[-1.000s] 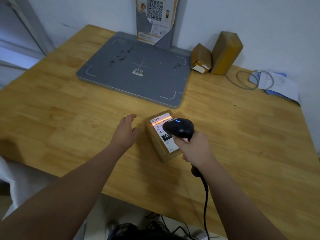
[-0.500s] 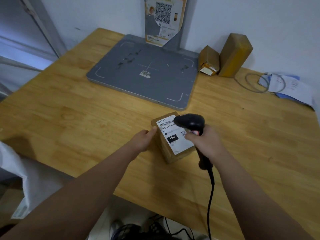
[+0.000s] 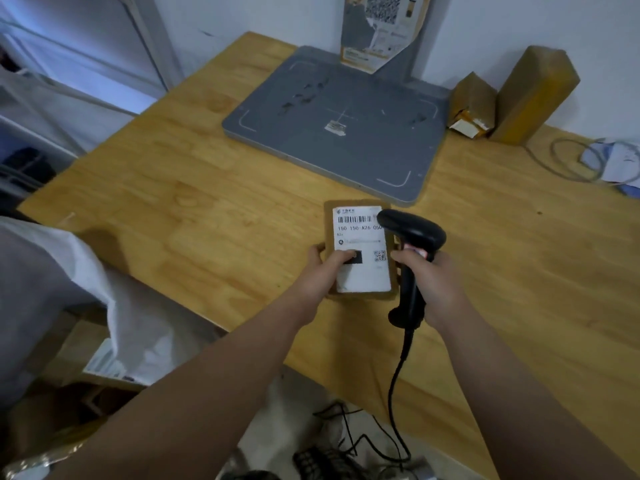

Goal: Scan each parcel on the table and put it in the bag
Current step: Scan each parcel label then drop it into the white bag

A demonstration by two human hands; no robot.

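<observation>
A small brown parcel (image 3: 360, 237) with a white barcode label is lifted just above the wooden table (image 3: 173, 202). My left hand (image 3: 322, 271) grips its near left edge, thumb across the label. My right hand (image 3: 433, 282) grips the handle of a black barcode scanner (image 3: 412, 237), whose head hangs over the label's right side. A white bag (image 3: 86, 289) stands open beyond the table's left front edge, with a parcel partly visible inside. Two more brown parcels lean on the back wall: a small one (image 3: 472, 102) and a tall one (image 3: 535, 95).
A grey scale platform (image 3: 346, 133) lies at the back of the table, with a QR poster (image 3: 381, 26) on its post. A grey cable coil (image 3: 571, 157) and papers (image 3: 620, 161) lie at the far right. The scanner's black cord (image 3: 398, 375) hangs over the front edge.
The scan line on the label went out. My left hand moved from the table to the parcel's side, then took hold and lifted it. The scanner drew back to the right.
</observation>
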